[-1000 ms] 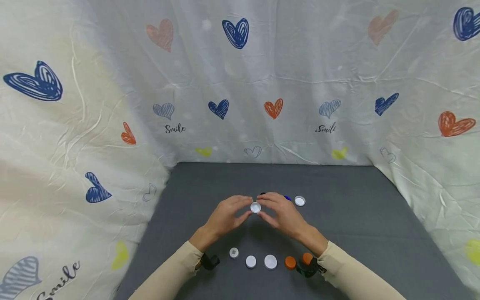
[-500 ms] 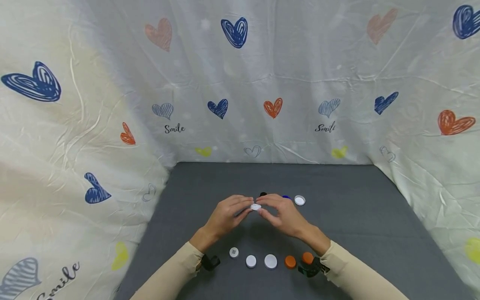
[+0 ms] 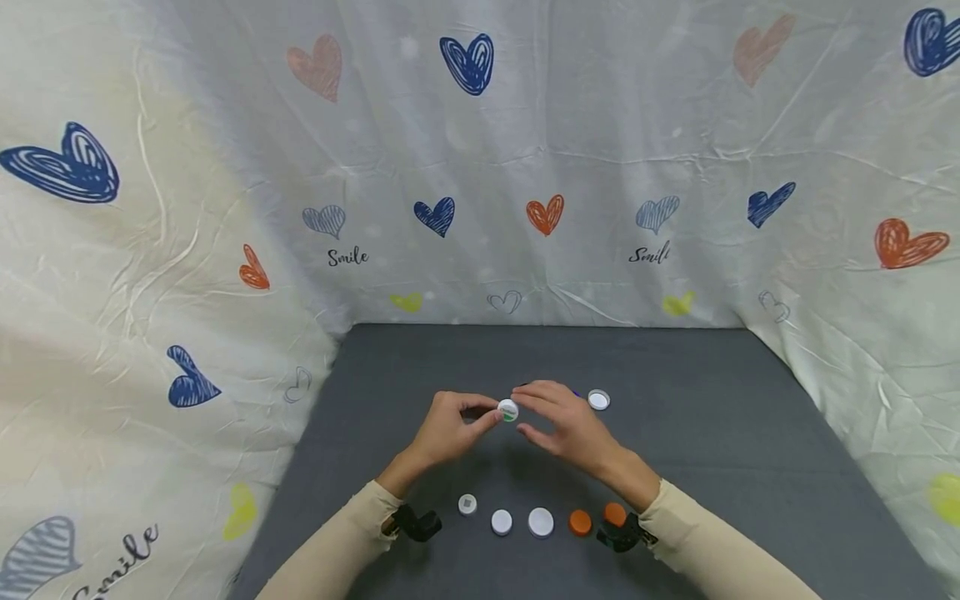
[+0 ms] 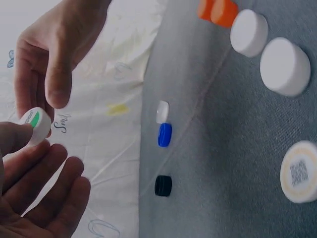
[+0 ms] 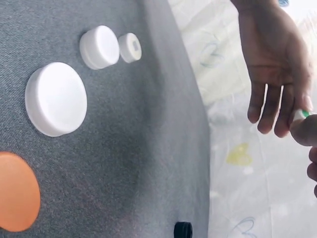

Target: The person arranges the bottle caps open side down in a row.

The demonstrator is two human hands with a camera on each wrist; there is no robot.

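A small white bottle cap [image 3: 508,410] with a green print on its top is held above the table. My left hand [image 3: 444,429] pinches it between thumb and index finger; in the left wrist view the other fingers spread out below the cap [image 4: 38,124]. Close on its right, my right hand [image 3: 572,427] has its thumb and fingers apart and grips nothing. Its index fingertip is near the cap's edge; whether it touches cannot be told. In the left wrist view the right hand [image 4: 62,54] hangs just above the cap.
On the grey table [image 3: 675,383], a near row has a white cap with a square code [image 3: 467,505], two plain white caps [image 3: 541,522] and two orange caps [image 3: 580,523]. Farther off lie a black cap [image 4: 163,186], a blue cap [image 4: 165,135] and a whitish cap [image 3: 598,400].
The cap has turned over: its hollow inside faced the head camera, then its edge, and now its printed top does. My right fingers have spread away from it.
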